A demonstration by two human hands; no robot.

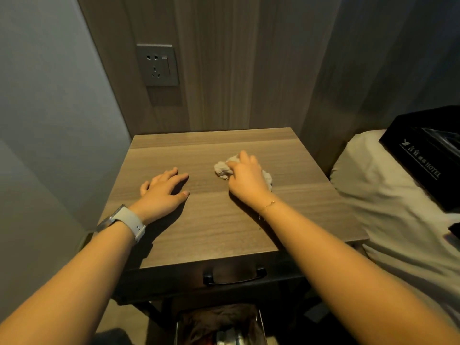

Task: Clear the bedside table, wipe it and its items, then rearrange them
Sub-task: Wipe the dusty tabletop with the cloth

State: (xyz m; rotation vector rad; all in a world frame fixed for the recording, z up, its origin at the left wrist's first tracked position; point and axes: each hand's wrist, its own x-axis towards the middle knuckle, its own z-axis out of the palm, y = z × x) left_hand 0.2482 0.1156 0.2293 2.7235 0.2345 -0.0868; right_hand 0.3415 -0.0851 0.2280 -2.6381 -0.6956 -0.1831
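The bedside table (224, 220) has been cleared and is being wiped: a crumpled cloth (224, 168) is gripped by the right hand (245, 178), the left hand (163, 189) laid flat; a black box (428, 155) awaits on the bed (388, 207)
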